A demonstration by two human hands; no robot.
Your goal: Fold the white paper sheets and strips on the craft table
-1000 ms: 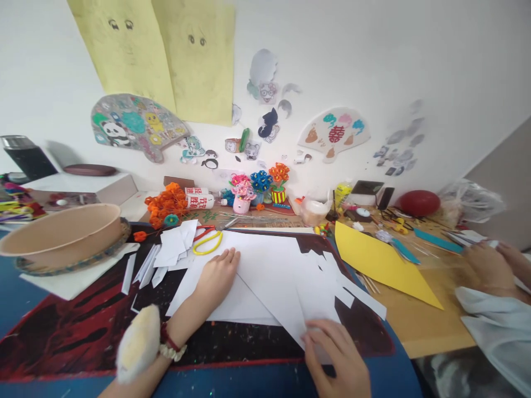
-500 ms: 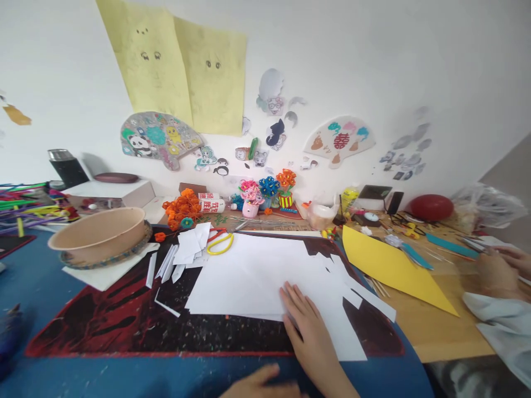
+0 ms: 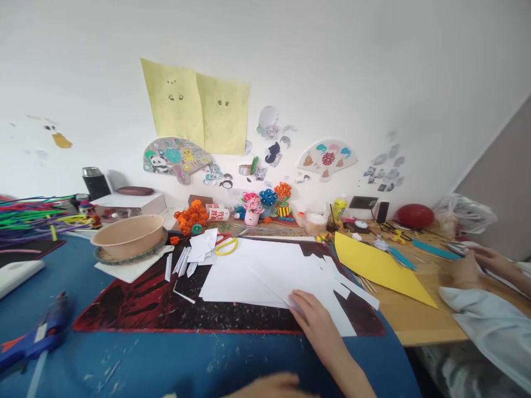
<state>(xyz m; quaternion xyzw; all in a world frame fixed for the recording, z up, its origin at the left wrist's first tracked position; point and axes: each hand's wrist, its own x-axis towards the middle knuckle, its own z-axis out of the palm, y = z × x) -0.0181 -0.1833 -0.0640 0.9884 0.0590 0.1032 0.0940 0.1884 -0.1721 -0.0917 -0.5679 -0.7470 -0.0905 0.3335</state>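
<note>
My right hand (image 3: 315,326) is at the front edge of a stack of white paper (image 3: 244,276). Its fingers are bent together over a sheet that shows a diagonal crease or raised edge running to the fingertips; the thumb is partly hidden. Low at the bottom edge, my left hand (image 3: 274,385) is blurred and cut off, in front of the paper and apart from it. Scissors with yellow and red handles (image 3: 226,246) lie at the paper's back left corner, beside white paper scraps (image 3: 202,247). Cut white strips (image 3: 352,287) lie to the right.
A dark red-edged mat (image 3: 136,307) lies under the paper on the blue table (image 3: 166,365). Left are a beige bowl (image 3: 128,235) and a blue glue gun (image 3: 41,334). Yellow paper (image 3: 381,271) lies right, near another person's hands (image 3: 477,265). Pipe-cleaner flowers (image 3: 253,207) stand behind.
My right hand has gone from lying flat with spread fingers to fingers drawn together at the sheet's edge. The left hand is lower in view. The camera view has shifted.
</note>
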